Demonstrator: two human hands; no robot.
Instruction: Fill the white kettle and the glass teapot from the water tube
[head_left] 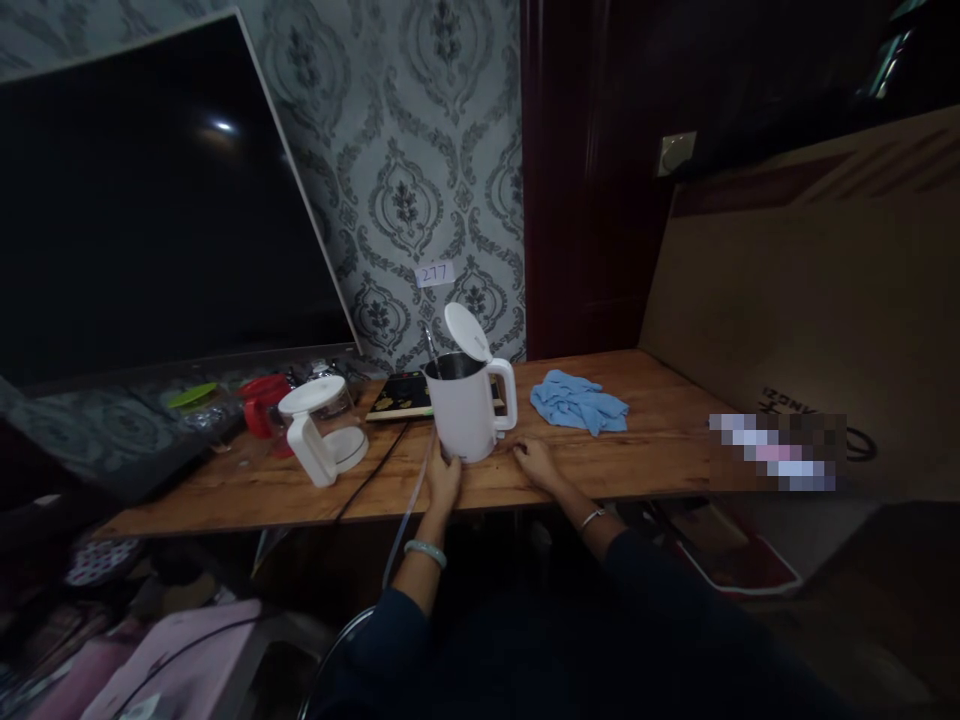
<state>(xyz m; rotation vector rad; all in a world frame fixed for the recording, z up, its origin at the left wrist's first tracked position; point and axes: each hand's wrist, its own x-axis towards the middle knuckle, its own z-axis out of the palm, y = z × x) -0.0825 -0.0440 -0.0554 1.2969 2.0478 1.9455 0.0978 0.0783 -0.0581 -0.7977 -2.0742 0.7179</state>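
Observation:
A white electric kettle (463, 415) stands upright on the wooden table, its round lid (468, 332) raised and its dark inside partly showing. A thin shiny tube (430, 342) rises at the left of its mouth; whether it reaches inside I cannot tell. My left hand (444, 478) grips the kettle low on its left side, the thumb against the wall near the base. Just right of the base, below the handle, my right hand (536, 465) rests low at the table with fingers curled. What they hold, if anything, is too small to make out.
Behind the kettle lies a black patterned panel (397, 396). A crumpled blue cloth (577, 402) lies to the right. Leftward stand a clear pitcher with white lid (312, 392), a red-lidded one (262, 405) and a green-lidded one (196, 396). A large cardboard box (810, 290) borders the right.

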